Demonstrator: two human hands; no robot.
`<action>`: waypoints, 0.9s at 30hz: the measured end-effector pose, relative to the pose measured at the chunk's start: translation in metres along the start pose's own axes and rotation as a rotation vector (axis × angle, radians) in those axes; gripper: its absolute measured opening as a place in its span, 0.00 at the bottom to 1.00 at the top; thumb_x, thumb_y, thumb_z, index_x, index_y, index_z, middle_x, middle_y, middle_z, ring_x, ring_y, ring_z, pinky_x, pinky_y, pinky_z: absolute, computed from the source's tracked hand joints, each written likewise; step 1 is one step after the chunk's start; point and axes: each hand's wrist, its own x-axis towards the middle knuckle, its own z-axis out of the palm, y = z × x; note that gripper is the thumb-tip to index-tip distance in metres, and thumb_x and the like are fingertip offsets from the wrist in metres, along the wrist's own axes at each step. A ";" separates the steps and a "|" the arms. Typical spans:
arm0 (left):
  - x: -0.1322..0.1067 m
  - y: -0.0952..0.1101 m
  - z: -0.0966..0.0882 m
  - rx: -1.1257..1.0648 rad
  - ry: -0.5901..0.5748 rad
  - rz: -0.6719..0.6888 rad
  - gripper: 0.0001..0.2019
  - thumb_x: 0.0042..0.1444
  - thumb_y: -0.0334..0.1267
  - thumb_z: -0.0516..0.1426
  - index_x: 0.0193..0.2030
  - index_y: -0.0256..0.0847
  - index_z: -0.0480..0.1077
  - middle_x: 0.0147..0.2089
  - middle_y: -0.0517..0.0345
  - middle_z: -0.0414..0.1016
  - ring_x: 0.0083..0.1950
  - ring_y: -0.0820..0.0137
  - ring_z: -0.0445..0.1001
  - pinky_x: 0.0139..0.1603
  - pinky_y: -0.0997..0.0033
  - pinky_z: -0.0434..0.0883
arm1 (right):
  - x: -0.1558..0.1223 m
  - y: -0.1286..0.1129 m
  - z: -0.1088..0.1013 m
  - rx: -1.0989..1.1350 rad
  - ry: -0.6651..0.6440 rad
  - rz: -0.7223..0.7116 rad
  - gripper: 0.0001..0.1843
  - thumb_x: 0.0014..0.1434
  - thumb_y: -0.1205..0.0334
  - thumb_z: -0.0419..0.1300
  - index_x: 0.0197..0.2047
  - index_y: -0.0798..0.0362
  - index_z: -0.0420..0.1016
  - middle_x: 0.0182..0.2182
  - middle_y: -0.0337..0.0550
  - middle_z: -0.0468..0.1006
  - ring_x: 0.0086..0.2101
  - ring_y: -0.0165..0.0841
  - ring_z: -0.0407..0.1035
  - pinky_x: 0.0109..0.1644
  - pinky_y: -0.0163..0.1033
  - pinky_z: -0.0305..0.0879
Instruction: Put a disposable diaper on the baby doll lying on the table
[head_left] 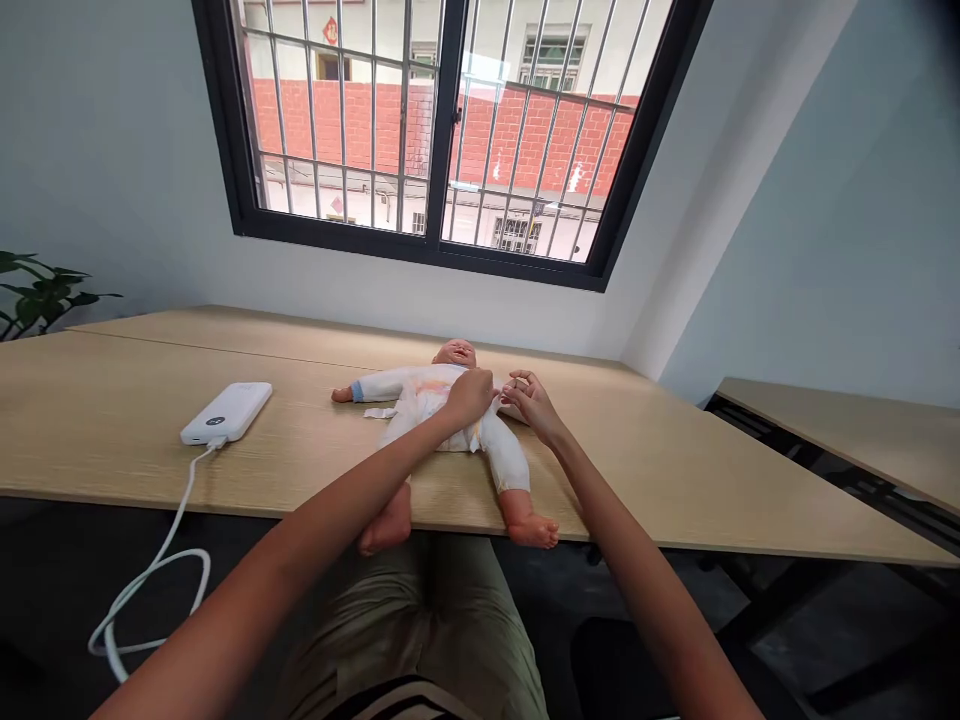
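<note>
A baby doll (506,455) in white clothes lies on its back on the table, its head toward the window and its feet over the near edge. Around its waist is what looks like a white diaper (431,400), with a loose tab (379,412) out to the left. My left hand (471,396) is closed in a fist over the waist, gripping the diaper's edge; its fingertips are hidden. Close beside it, my right hand (531,405) has thumb and fingers bent together at the doll's side. What the right fingers pinch is too small to make out.
A white power bank (227,413) with a white cable (180,515) lies left on the wooden table (300,480); the cable hangs over the front edge. A barred window (435,130) is behind. A plant (45,295) stands far left, another table (847,420) right.
</note>
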 end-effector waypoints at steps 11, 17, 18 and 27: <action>-0.071 -0.001 -0.005 0.343 -0.111 0.269 0.25 0.71 0.46 0.44 0.69 0.37 0.59 0.65 0.38 0.67 0.65 0.50 0.66 0.62 0.48 0.65 | 0.021 -0.020 0.026 -0.149 -0.111 0.038 0.21 0.44 0.57 0.68 0.36 0.48 0.62 0.26 0.30 0.70 0.29 0.28 0.65 0.38 0.37 0.62; -0.057 -0.006 -0.005 0.398 -0.141 0.335 0.24 0.71 0.49 0.42 0.66 0.40 0.65 0.61 0.42 0.71 0.61 0.49 0.68 0.59 0.44 0.64 | 0.020 -0.017 0.027 -0.172 -0.083 0.010 0.18 0.44 0.56 0.66 0.35 0.48 0.62 0.24 0.29 0.68 0.27 0.29 0.63 0.34 0.36 0.59; -0.053 -0.008 -0.005 0.385 -0.148 0.333 0.26 0.71 0.51 0.43 0.65 0.39 0.64 0.60 0.42 0.73 0.61 0.50 0.68 0.61 0.44 0.63 | 0.019 -0.016 0.026 -0.161 -0.073 -0.005 0.18 0.44 0.56 0.66 0.35 0.48 0.61 0.24 0.29 0.68 0.27 0.29 0.63 0.33 0.36 0.59; -0.010 -0.036 -0.010 0.110 -0.304 0.407 0.25 0.63 0.60 0.52 0.57 0.49 0.75 0.58 0.53 0.75 0.58 0.56 0.68 0.59 0.60 0.62 | 0.020 -0.007 0.014 -0.055 -0.043 -0.039 0.21 0.44 0.55 0.68 0.36 0.48 0.61 0.24 0.28 0.69 0.26 0.28 0.64 0.32 0.35 0.60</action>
